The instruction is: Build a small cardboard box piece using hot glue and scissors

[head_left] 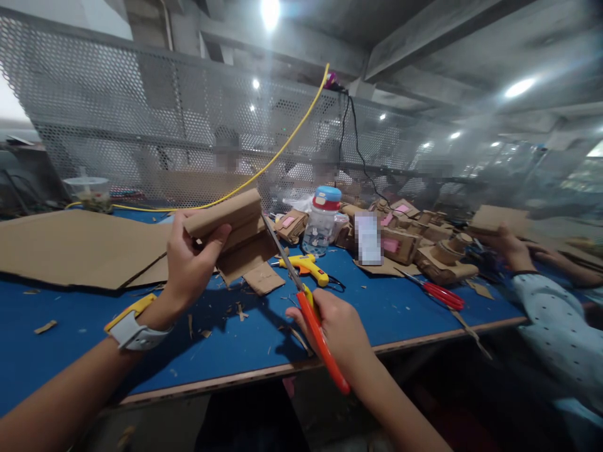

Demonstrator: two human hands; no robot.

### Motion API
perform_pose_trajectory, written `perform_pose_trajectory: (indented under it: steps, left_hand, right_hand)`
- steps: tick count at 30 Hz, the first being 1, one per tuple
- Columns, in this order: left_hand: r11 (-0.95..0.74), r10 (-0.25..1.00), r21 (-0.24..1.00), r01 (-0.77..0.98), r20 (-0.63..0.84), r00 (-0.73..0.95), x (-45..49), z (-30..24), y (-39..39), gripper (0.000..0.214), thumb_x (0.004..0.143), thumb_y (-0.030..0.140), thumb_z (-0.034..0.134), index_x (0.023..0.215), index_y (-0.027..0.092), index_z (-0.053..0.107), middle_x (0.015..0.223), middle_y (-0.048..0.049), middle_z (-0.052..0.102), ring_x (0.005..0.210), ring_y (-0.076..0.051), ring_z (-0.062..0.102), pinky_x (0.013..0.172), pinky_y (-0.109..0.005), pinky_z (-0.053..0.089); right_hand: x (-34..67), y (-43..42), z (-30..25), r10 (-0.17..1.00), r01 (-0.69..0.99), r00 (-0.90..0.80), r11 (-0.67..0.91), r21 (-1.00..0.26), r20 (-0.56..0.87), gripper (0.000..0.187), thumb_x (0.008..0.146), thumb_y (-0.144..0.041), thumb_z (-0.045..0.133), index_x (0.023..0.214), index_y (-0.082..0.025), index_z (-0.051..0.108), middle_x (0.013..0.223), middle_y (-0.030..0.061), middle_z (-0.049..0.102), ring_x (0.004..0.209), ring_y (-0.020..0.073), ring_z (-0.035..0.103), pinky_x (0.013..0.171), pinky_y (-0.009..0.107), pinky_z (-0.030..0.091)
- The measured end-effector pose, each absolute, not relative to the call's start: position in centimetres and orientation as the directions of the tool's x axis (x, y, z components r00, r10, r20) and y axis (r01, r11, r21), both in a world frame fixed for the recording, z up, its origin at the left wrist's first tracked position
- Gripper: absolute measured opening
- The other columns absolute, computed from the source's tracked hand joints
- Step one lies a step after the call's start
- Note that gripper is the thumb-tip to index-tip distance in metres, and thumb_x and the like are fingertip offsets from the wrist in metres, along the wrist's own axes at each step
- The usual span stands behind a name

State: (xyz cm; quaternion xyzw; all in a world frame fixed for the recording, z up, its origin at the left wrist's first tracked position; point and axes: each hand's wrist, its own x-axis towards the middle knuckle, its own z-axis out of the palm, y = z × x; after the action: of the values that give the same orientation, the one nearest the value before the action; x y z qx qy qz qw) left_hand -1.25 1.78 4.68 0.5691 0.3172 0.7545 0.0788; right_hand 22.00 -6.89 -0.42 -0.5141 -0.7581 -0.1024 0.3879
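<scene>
My left hand grips a curled, folded piece of cardboard above the table, thumb in front and fingers behind. My right hand is closed around the handles of red-and-yellow scissors. Their blades point up and away to the left, touching the right edge of the cardboard; how much of it lies between them I cannot tell. Below the held piece, a small cardboard square lies on the blue table. A yellow glue gun rests just behind the blades.
A large cardboard sheet covers the back left. Behind the glue gun stands a water bottle. Cardboard models, a phone and red-handled scissors lie to the right. Another person's hand holds cardboard. Scraps litter the table.
</scene>
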Motion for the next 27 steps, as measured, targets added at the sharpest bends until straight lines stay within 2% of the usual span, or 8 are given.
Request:
perform_pose_trajectory:
  steps: [4, 8, 12, 16, 18, 22, 25, 27]
  left_hand:
    - [-0.768, 0.515, 0.607, 0.204, 0.775, -0.367, -1.2, 4.8, 1.6, 0.041, 0.066, 0.044, 0.082, 0.086, 0.020, 0.057, 0.073, 0.0030, 0.060, 0.064, -0.012, 0.054, 0.057, -0.025, 0.043]
    - [-0.711, 0.617, 0.697, 0.092, 0.682, -0.392, -1.1, 5.0, 1.7, 0.046, 0.059, 0.046, 0.085, 0.086, 0.019, 0.058, 0.075, 0.0022, 0.063, 0.070, -0.013, 0.057, 0.064, -0.025, 0.046]
    - [-0.675, 0.683, 0.738, -0.009, 0.620, -0.386, -1.2, 5.4, 1.9, 0.053, 0.055, 0.049, 0.088, 0.087, 0.018, 0.061, 0.082, -0.0011, 0.069, 0.080, -0.015, 0.062, 0.072, -0.026, 0.050]
    - [-0.669, 0.692, 0.743, 0.007, 0.626, -0.360, -1.9, 5.9, 2.0, 0.052, 0.053, 0.050, 0.090, 0.081, 0.019, 0.060, 0.072, 0.0029, 0.064, 0.072, -0.012, 0.058, 0.065, -0.023, 0.046]
    - [-0.662, 0.706, 0.749, 0.000, 0.624, -0.336, -2.2, 6.3, 2.0, 0.053, 0.051, 0.051, 0.092, 0.080, 0.019, 0.060, 0.072, 0.0033, 0.065, 0.073, -0.012, 0.059, 0.066, -0.022, 0.047]
    - [-0.616, 0.772, 0.782, -0.092, 0.576, -0.269, -2.3, 6.9, 1.8, 0.059, 0.049, 0.053, 0.095, 0.087, 0.018, 0.066, 0.084, 0.0009, 0.072, 0.082, -0.014, 0.065, 0.076, -0.022, 0.052]
    - [-0.545, 0.836, 0.821, -0.170, 0.520, -0.173, -2.2, 7.4, 1.4, 0.060, 0.052, 0.054, 0.094, 0.092, 0.018, 0.068, 0.090, -0.0022, 0.076, 0.085, -0.017, 0.069, 0.085, -0.028, 0.056]
    - [-0.474, 0.880, 0.859, -0.194, 0.454, -0.138, -2.2, 7.7, 1.2, 0.063, 0.049, 0.056, 0.094, 0.092, 0.017, 0.070, 0.089, -0.0043, 0.077, 0.085, -0.021, 0.071, 0.084, -0.032, 0.058]
  right_hand:
    - [21.8, -6.7, -0.5, 0.734, 0.850, -0.140, 0.434, -0.300, 0.665, 0.060, 0.098, -0.073, 0.031, 0.063, -0.025, 0.040, 0.052, -0.0003, 0.050, 0.045, 0.0133, 0.039, 0.049, 0.027, 0.025]
    - [21.6, -6.4, -0.5, 0.818, 0.806, -0.114, 0.408, -0.428, 0.564, 0.057, 0.096, -0.074, 0.031, 0.064, -0.027, 0.032, 0.054, -0.0010, 0.045, 0.049, 0.0137, 0.037, 0.052, 0.027, 0.026]
    - [21.7, -6.3, -0.1, 0.873, 0.732, -0.122, 0.401, -0.551, 0.473, 0.054, 0.091, -0.074, 0.039, 0.065, -0.027, 0.032, 0.058, -0.0019, 0.043, 0.054, 0.0143, 0.037, 0.055, 0.027, 0.028]
    - [22.1, -6.9, 0.4, 0.938, 0.627, -0.182, 0.342, -0.700, 0.295, 0.045, 0.088, -0.065, 0.054, 0.075, -0.026, 0.037, 0.066, -0.0037, 0.046, 0.059, 0.0147, 0.042, 0.057, 0.026, 0.032]
    - [22.3, -7.2, 0.7, 0.956, 0.599, -0.215, 0.290, -0.746, 0.199, 0.041, 0.087, -0.059, 0.060, 0.082, -0.026, 0.037, 0.069, -0.0050, 0.048, 0.061, 0.0150, 0.045, 0.057, 0.025, 0.034]
    - [22.8, -7.6, 1.1, 0.947, 0.620, -0.280, 0.302, -0.724, 0.156, 0.047, 0.086, -0.066, 0.060, 0.086, -0.026, 0.035, 0.070, -0.0057, 0.047, 0.062, 0.0155, 0.044, 0.057, 0.027, 0.033]
    - [22.8, -7.8, 1.3, 0.947, 0.694, -0.284, 0.313, -0.649, 0.153, 0.048, 0.087, -0.069, 0.056, 0.085, -0.026, 0.033, 0.073, -0.0041, 0.048, 0.063, 0.0163, 0.044, 0.058, 0.029, 0.032]
    - [22.6, -7.9, 1.5, 0.955, 0.748, -0.266, 0.291, -0.596, 0.133, 0.047, 0.088, -0.066, 0.057, 0.084, -0.027, 0.031, 0.074, -0.0029, 0.049, 0.063, 0.0169, 0.045, 0.059, 0.030, 0.031]
